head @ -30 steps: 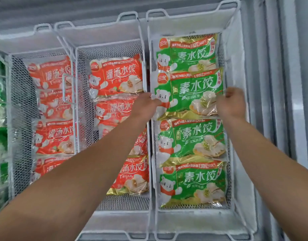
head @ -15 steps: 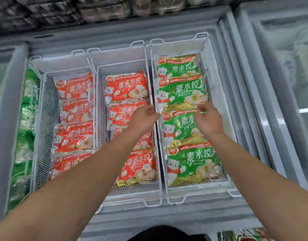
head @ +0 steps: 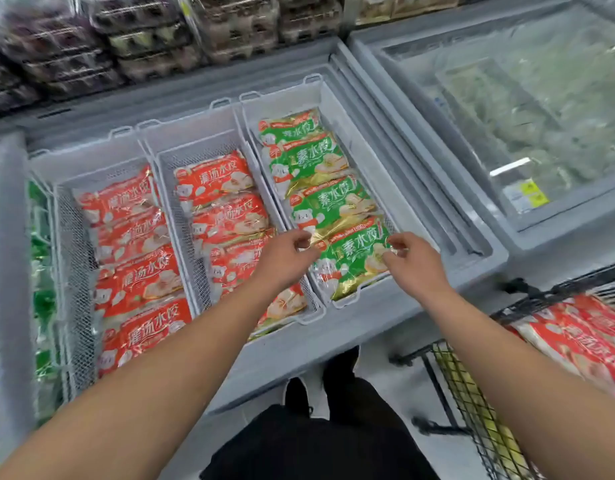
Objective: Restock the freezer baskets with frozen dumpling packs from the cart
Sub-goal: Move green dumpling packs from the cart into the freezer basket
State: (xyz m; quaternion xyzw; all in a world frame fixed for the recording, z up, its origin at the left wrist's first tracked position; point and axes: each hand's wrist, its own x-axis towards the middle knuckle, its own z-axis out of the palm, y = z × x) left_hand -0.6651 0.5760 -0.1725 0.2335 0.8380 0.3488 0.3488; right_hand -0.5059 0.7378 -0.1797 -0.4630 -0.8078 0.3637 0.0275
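Head view: the fingers of the left hand (head: 288, 256) and right hand (head: 410, 259) are loosely curled at the near green pack (head: 351, 259)'s upper corners; whether they pinch it I cannot tell. That pack lies nearest in the right basket (head: 334, 98), which looks full, as do the two baskets of red packs (head: 214, 180). More red packs wait in the cart (head: 576, 336), so restocking seems well along but unfinished.
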